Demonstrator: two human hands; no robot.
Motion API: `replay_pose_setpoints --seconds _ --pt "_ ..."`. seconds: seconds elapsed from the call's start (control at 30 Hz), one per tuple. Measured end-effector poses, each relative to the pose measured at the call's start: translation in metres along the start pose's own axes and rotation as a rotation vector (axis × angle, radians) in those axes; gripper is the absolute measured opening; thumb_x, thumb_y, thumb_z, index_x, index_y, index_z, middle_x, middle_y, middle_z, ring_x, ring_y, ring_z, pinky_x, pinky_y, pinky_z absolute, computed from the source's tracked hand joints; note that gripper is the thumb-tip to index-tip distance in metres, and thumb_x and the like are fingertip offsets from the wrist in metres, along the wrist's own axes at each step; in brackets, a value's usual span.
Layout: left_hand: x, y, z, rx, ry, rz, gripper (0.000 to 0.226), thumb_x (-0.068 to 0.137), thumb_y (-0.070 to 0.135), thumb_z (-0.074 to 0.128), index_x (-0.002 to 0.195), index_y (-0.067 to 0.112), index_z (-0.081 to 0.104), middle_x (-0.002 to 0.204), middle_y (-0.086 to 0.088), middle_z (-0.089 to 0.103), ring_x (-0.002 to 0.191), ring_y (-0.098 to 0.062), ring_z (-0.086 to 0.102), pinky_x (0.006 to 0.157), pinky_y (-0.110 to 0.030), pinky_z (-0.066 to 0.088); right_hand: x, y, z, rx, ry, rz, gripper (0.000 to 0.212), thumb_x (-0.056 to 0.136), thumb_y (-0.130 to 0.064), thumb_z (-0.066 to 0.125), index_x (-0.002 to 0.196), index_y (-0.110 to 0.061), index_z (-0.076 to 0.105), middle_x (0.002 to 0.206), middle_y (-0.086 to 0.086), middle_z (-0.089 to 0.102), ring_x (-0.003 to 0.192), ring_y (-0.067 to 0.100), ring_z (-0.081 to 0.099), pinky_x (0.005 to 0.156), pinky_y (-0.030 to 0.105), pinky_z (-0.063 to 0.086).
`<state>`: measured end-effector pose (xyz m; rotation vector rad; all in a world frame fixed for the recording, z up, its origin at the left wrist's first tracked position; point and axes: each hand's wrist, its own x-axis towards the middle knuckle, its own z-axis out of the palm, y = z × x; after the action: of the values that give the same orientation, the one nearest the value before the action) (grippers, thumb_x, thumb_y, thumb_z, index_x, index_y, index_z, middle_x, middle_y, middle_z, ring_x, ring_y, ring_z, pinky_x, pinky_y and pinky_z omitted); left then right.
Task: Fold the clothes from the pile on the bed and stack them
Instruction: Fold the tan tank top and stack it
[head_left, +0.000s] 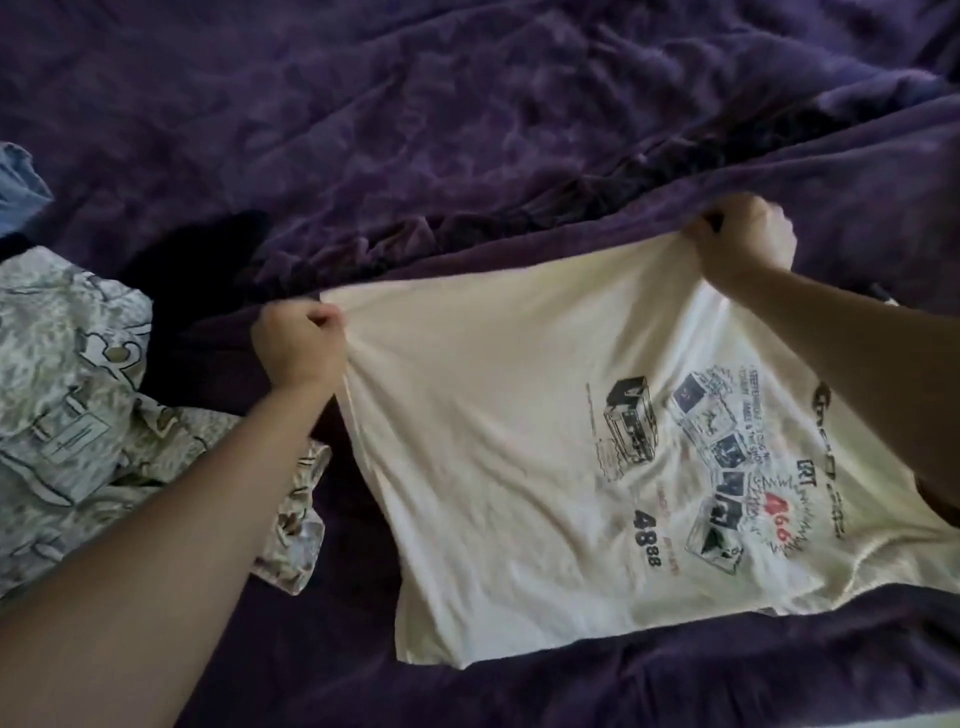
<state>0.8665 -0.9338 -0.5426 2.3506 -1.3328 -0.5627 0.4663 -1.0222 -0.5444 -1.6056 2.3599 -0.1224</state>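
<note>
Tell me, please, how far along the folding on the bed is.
Done: no folded stack is in view. In hand: the left hand and right hand grip one edge of the white printed T-shirt, spread open on the purple bedcover, no fold made yet. Remaining: the patterned garment, the black garment and the blue garment beside it lie unfolded.

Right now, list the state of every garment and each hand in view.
white T-shirt: unfolded, print up, far edge pulled taut.
left hand: grips the shirt's far-left edge.
right hand: grips its far-right edge.
patterned garment: crumpled, unfolded, left of the shirt.
blue garment: at the left border, mostly cropped.
purple bedcover: rumpled.
</note>
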Motion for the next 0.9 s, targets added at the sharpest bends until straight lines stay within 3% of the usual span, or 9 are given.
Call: replay_pose_setpoints --seconds 0.17,0.27,0.4,0.6,0.67,0.73,0.8,0.83,0.9 --pt "0.022 -0.001 0.044 -0.025 -0.088 -0.119 0.023 0.084 0.008 0.061 0.104 0.008 0.073 0.104 -0.009 0.072 0.097 -0.023 0.066 0.079 -0.019 0.044 0.015 0.005 0.040 0.034 -0.088 0.015 0.027 0.087 -0.027 0.054 0.102 -0.008 0.066 0.105 0.023 0.065 0.099 0.038 0.060 0.078 0.040 0.045" --pt "0.000 -0.007 0.049 0.011 -0.186 -0.050 0.038 0.083 0.010 0.060 0.121 0.012 0.062 0.119 -0.011 0.061 0.111 -0.026 0.056 0.090 -0.030 0.045 0.001 0.006 0.043 0.009 -0.213 -0.107 0.038 0.087 -0.028 0.061 0.121 -0.011 0.061 0.119 0.024 0.058 0.108 0.039 0.055 0.087 0.041 0.044" --pt "-0.077 -0.020 0.028 -0.020 -0.061 0.041 0.039 0.083 0.018 0.065 0.121 0.010 0.056 0.121 -0.013 0.052 0.113 -0.028 0.048 0.096 -0.038 0.043 -0.061 0.026 0.020 0.050 -0.106 -0.319 0.041 0.087 -0.023 0.065 0.124 -0.011 0.051 0.133 0.017 0.046 0.118 0.035 0.045 0.092 0.045 0.042" --pt "-0.234 -0.066 0.009 0.069 -0.361 -0.251 0.061 0.083 0.029 0.070 0.134 0.007 0.046 0.129 -0.014 0.053 0.119 -0.031 0.049 0.096 -0.044 0.043 -0.211 0.100 0.012 0.052 -0.141 -0.465 0.011 0.083 -0.004 0.070 0.094 -0.002 0.068 0.098 0.013 0.064 0.080 0.026 0.061 0.060 0.027 0.044" --pt "-0.275 -0.083 0.007 0.094 -0.433 -0.370 0.073 0.079 0.034 0.073 0.139 0.007 0.041 0.133 -0.013 0.051 0.123 -0.031 0.048 0.097 -0.046 0.043 -0.252 0.129 0.011 0.039 -0.215 -0.489 0.009 0.077 -0.001 0.074 0.081 -0.006 0.068 0.084 0.008 0.063 0.069 0.025 0.061 0.047 0.030 0.046" --pt "-0.300 -0.091 0.008 0.057 -0.442 -0.441 0.067 0.076 0.033 0.076 0.131 0.007 0.049 0.119 -0.009 0.060 0.112 -0.030 0.055 0.089 -0.045 0.047 -0.285 0.157 0.012 0.019 -0.284 -0.492 0.015 0.070 -0.002 0.078 0.072 -0.010 0.065 0.074 0.006 0.061 0.065 0.028 0.062 0.044 0.033 0.047" --pt "-0.310 -0.094 0.010 -0.038 -0.403 -0.454 0.032 0.076 0.024 0.078 0.100 0.007 0.064 0.082 -0.001 0.065 0.083 -0.026 0.063 0.066 -0.034 0.047 -0.312 0.180 0.016 -0.017 -0.370 -0.408 0.018 0.069 -0.013 0.078 0.067 -0.015 0.060 0.068 0.001 0.061 0.060 0.028 0.062 0.047 0.029 0.042" --pt "-0.312 -0.093 0.010 -0.081 -0.383 -0.446 0.019 0.076 0.019 0.078 0.080 0.007 0.063 0.068 0.002 0.063 0.069 -0.022 0.062 0.057 -0.030 0.043 -0.323 0.190 0.020 -0.059 -0.438 -0.310 0.020 0.072 -0.025 0.075 0.065 -0.019 0.057 0.068 -0.001 0.061 0.063 0.028 0.063 0.051 0.028 0.040" --pt "-0.315 -0.094 0.011 -0.153 -0.307 -0.428 0.025 0.076 0.015 0.077 0.064 0.005 0.058 0.057 -0.001 0.062 0.053 -0.013 0.055 0.049 -0.028 0.038 -0.344 0.204 0.031 -0.138 -0.592 -0.013 0.032 0.076 -0.053 0.066 0.068 -0.024 0.055 0.073 -0.003 0.059 0.077 0.027 0.064 0.058 0.030 0.039"
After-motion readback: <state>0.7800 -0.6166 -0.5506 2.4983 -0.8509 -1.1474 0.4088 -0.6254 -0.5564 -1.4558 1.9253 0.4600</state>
